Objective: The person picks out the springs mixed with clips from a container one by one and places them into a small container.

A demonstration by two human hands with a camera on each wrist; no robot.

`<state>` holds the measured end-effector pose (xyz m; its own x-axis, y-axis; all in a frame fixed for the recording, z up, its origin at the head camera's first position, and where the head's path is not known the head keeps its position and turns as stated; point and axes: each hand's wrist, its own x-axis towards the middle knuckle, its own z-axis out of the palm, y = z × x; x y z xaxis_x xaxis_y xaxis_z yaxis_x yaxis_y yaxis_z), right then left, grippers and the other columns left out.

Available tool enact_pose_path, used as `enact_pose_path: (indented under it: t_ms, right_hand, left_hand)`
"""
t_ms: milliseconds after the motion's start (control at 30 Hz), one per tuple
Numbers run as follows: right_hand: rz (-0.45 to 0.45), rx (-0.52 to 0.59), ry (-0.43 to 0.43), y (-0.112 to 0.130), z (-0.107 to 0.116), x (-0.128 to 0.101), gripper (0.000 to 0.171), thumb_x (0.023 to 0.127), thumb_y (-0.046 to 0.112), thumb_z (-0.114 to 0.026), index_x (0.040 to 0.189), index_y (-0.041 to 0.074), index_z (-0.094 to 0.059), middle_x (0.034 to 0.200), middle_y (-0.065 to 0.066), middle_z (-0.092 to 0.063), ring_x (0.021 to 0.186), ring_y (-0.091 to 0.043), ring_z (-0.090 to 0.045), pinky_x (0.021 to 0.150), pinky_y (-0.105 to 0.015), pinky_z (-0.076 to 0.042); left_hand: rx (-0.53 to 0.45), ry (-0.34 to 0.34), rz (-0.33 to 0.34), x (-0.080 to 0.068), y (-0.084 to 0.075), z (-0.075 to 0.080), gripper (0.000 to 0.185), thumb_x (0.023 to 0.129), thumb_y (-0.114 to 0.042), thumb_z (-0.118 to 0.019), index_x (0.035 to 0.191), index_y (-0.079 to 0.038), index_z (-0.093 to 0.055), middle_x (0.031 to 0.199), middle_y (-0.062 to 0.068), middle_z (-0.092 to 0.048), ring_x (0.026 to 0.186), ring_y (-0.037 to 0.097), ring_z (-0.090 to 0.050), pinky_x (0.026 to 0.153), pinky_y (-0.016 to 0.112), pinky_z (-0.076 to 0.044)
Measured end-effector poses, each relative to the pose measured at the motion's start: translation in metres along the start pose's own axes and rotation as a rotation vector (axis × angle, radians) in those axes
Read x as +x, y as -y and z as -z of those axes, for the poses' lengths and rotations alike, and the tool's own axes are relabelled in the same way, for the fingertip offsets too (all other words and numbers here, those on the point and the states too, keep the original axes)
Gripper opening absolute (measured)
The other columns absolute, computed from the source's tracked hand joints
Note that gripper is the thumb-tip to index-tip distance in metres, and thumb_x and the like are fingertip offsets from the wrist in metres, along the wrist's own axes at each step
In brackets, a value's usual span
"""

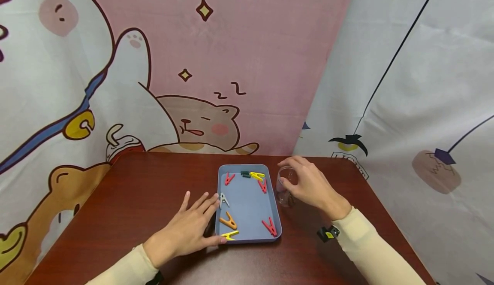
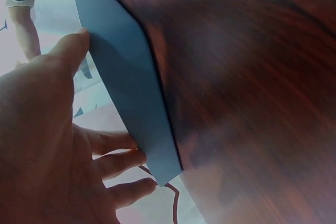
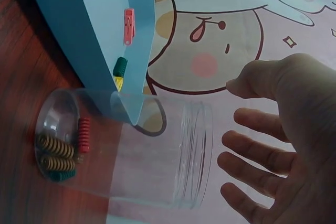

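Note:
A blue-grey tray holds several small plastic clothespins: red, orange, white and yellow. Dark green springs lie at its far end beside another yellow clothespin. My left hand rests against the tray's left side, fingers spread; in the left wrist view its thumb and fingertips touch the tray wall. To the tray's right stands a clear jar with gold springs, a red spring and a green one at the bottom. My right hand hovers at its rim, fingers apart from it.
The dark reddish-brown table extends on both sides of the tray. Behind it hangs a cartoon-printed cloth, which also lines the sides. The jar stands close to the tray's right wall.

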<state>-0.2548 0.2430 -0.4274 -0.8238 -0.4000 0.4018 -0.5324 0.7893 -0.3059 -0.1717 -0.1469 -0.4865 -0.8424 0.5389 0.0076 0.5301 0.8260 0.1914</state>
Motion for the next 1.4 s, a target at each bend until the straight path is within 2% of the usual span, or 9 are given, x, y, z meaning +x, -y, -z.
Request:
enact_pose_path:
  t_ms: [300, 533, 600, 667, 867, 1133, 1267, 1400]
  right_hand:
    - [0.062, -0.023, 0.006, 0.012, -0.004, 0.006, 0.036, 0.102, 0.02, -0.088, 0.136, 0.014, -0.08, 0.135, -0.006, -0.079, 0.1, -0.018, -0.073, 0.086, -0.041, -0.067]
    - [0.119, -0.034, -0.001, 0.024, -0.009, 0.014, 0.036, 0.099, 0.008, -0.08, 0.134, 0.012, -0.081, 0.132, -0.007, -0.079, 0.079, -0.011, -0.059, 0.072, -0.029, -0.053]
    - [0.126, -0.046, 0.005, 0.028, -0.01, 0.016, 0.036, 0.099, 0.008, -0.08, 0.135, 0.011, -0.081, 0.133, -0.007, -0.079, 0.075, -0.008, -0.057, 0.07, -0.028, -0.053]
    - [0.139, -0.059, 0.008, 0.031, -0.012, 0.018, 0.037, 0.099, 0.009, -0.082, 0.136, 0.011, -0.081, 0.135, -0.007, -0.078, 0.078, -0.01, -0.059, 0.073, -0.03, -0.057]
    - [0.191, -0.077, 0.008, 0.041, -0.021, 0.026, 0.037, 0.098, 0.009, -0.083, 0.135, 0.009, -0.082, 0.134, -0.009, -0.079, 0.102, -0.024, -0.074, 0.088, -0.045, -0.067]
    - [0.189, -0.068, 0.079, 0.054, -0.033, 0.038, 0.041, 0.099, 0.012, -0.084, 0.14, 0.009, -0.08, 0.137, -0.008, -0.078, 0.103, -0.022, -0.073, 0.087, -0.04, -0.063]
    - [0.147, -0.047, 0.141, 0.059, -0.042, 0.045, 0.043, 0.102, 0.015, -0.083, 0.144, 0.009, -0.079, 0.141, -0.008, -0.077, 0.104, -0.02, -0.072, 0.087, -0.038, -0.063]
    - [0.101, -0.002, 0.194, 0.061, -0.051, 0.052, 0.044, 0.104, 0.015, -0.082, 0.146, 0.007, -0.077, 0.143, -0.009, -0.076, 0.11, -0.021, -0.073, 0.093, -0.042, -0.066]
  left_hand:
    - [0.007, 0.0, 0.007, 0.001, 0.0, 0.0, 0.11, 0.102, -0.087, -0.066, 0.177, -0.008, -0.051, 0.19, 0.011, -0.042, 0.178, 0.044, -0.036, 0.14, 0.086, -0.017]
    - [0.001, 0.0, 0.007, 0.001, 0.001, 0.0, 0.11, 0.102, -0.087, -0.066, 0.176, -0.008, -0.051, 0.19, 0.011, -0.042, 0.178, 0.044, -0.035, 0.139, 0.087, -0.016]
    - [0.0, -0.001, 0.006, 0.001, 0.002, 0.0, 0.11, 0.102, -0.088, -0.066, 0.176, -0.008, -0.051, 0.19, 0.011, -0.042, 0.178, 0.044, -0.035, 0.139, 0.087, -0.015]
    - [-0.001, -0.002, 0.006, 0.001, 0.002, 0.0, 0.11, 0.102, -0.088, -0.066, 0.176, -0.008, -0.051, 0.19, 0.011, -0.042, 0.179, 0.044, -0.035, 0.139, 0.087, -0.015]
    - [0.002, 0.001, 0.002, 0.0, 0.001, 0.0, 0.109, 0.102, -0.086, -0.067, 0.176, -0.008, -0.051, 0.19, 0.012, -0.042, 0.179, 0.044, -0.035, 0.139, 0.087, -0.017]
    - [0.003, 0.012, 0.005, -0.001, 0.0, 0.001, 0.109, 0.103, -0.086, -0.065, 0.177, -0.008, -0.05, 0.191, 0.011, -0.04, 0.18, 0.043, -0.034, 0.139, 0.086, -0.018]
    - [0.005, 0.011, 0.004, -0.001, 0.0, 0.001, 0.109, 0.103, -0.087, -0.065, 0.177, -0.008, -0.05, 0.19, 0.012, -0.041, 0.179, 0.043, -0.034, 0.139, 0.087, -0.018]
    - [0.001, 0.008, 0.002, -0.001, 0.0, 0.0, 0.11, 0.103, -0.087, -0.066, 0.177, -0.008, -0.05, 0.19, 0.012, -0.041, 0.179, 0.043, -0.035, 0.139, 0.087, -0.017]
